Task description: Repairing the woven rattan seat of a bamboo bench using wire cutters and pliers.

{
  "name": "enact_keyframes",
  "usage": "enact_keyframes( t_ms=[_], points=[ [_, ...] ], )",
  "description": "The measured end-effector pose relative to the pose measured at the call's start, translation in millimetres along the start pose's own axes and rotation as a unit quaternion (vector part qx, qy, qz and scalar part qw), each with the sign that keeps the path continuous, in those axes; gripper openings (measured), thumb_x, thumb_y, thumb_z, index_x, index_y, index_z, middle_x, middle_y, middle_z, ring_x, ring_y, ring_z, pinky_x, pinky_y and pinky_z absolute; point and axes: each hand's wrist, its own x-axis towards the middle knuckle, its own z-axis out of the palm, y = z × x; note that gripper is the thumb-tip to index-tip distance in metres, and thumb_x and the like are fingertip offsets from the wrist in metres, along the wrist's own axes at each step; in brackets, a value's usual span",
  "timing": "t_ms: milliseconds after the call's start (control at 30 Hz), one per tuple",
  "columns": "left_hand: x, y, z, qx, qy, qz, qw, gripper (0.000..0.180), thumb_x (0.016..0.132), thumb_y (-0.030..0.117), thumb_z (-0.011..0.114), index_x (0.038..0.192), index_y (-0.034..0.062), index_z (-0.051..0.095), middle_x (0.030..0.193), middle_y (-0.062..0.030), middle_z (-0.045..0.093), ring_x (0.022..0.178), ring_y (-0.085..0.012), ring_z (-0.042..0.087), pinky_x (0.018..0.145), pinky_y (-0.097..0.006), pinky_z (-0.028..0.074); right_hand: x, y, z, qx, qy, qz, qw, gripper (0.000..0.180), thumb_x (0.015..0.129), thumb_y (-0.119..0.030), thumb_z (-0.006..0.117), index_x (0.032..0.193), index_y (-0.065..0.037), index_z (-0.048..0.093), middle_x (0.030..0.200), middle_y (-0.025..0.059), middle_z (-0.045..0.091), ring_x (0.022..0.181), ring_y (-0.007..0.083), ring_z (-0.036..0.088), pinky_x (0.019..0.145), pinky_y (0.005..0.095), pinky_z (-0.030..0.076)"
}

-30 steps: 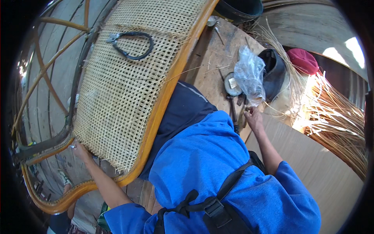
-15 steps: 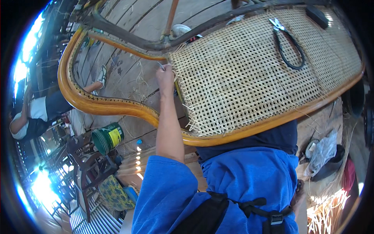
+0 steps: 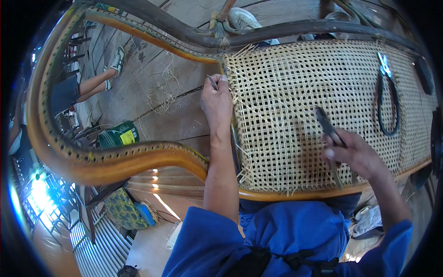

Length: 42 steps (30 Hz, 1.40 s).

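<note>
A woven cane panel (image 3: 286, 106) spans the right part of a curved, varnished wooden frame (image 3: 110, 168), and loose strand ends stick out along its left edge. At that edge my left hand (image 3: 218, 106) is closed on a small pointed metal tool (image 3: 212, 83); most of the tool is hidden in my fingers. My right hand (image 3: 355, 154) grips a pair of pliers (image 3: 325, 122) over the middle of the panel, jaws directed up and left. Black-handled snips (image 3: 389, 99) lie on the cane at the right.
The bare frame section at left has a row of small holes. Cane scraps (image 3: 161, 94) litter the plank floor (image 3: 184, 111). A green bucket (image 3: 119, 136) stands beyond the frame. A person's legs (image 3: 94, 85) show at far left, and a shoe (image 3: 243, 19) at the top.
My right hand has come into view with the pliers, over the cane. My left hand stays by the panel's left edge, still holding the pointed tool. The whole view has shifted.
</note>
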Motion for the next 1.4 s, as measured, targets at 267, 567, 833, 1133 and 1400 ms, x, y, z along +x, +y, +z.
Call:
enact_keyframes(
  t_ms=[267,567,833,1133,1400],
  points=[
    [-8,21,7,-0.002,0.011,-0.034,0.999,0.016,0.087,0.014,0.057,0.09,-0.0018,0.059,0.078,-0.0001,0.055,0.07,-0.0066,0.046,0.065,-0.021,0.04,143,-66,4,0.088,-0.286,0.049,0.953,0.019,0.09,-0.018,0.054,0.097,0.0,0.053,0.083,0.0088,0.063,0.072,0.0173,0.066,0.048,0.0227,0.052],
    [-6,18,3,0.042,0.009,-0.046,0.998,0.016,0.088,0.015,0.058,0.091,-0.0004,0.06,0.077,0.0005,0.056,0.07,-0.0062,0.046,0.066,-0.022,0.041,187,-90,2,0.057,-0.371,0.137,0.917,0.025,0.089,-0.018,0.055,0.1,0.005,0.052,0.089,0.0133,0.065,0.077,0.0204,0.067,0.057,0.029,0.057],
    [-5,16,2,0.077,0.013,-0.059,0.995,0.012,0.087,0.014,0.058,0.092,0.0024,0.06,0.082,-0.0071,0.059,0.071,-0.0143,0.056,0.068,-0.028,0.046,192,-99,3,0.059,-0.372,0.166,0.911,0.027,0.089,-0.016,0.055,0.101,0.008,0.05,0.089,0.0177,0.065,0.077,0.0229,0.067,0.055,0.0285,0.058],
    [-6,15,2,0.073,0.007,-0.062,0.995,0.013,0.088,0.014,0.058,0.093,0.0024,0.06,0.082,-0.006,0.058,0.071,-0.0129,0.056,0.068,-0.027,0.046,197,-95,2,0.081,-0.372,0.175,0.908,0.03,0.088,-0.016,0.057,0.104,0.008,0.047,0.088,0.0189,0.064,0.078,0.0249,0.067,0.056,0.0303,0.058],
    [-6,14,2,0.068,0.01,-0.045,0.997,0.013,0.087,0.014,0.058,0.093,0.0022,0.06,0.082,-0.0055,0.058,0.072,-0.0126,0.056,0.067,-0.027,0.045,199,-99,3,0.062,-0.365,0.155,0.916,0.028,0.087,-0.016,0.058,0.097,0.009,0.051,0.084,0.0187,0.065,0.074,0.0248,0.067,0.055,0.0319,0.058]
  ],
)
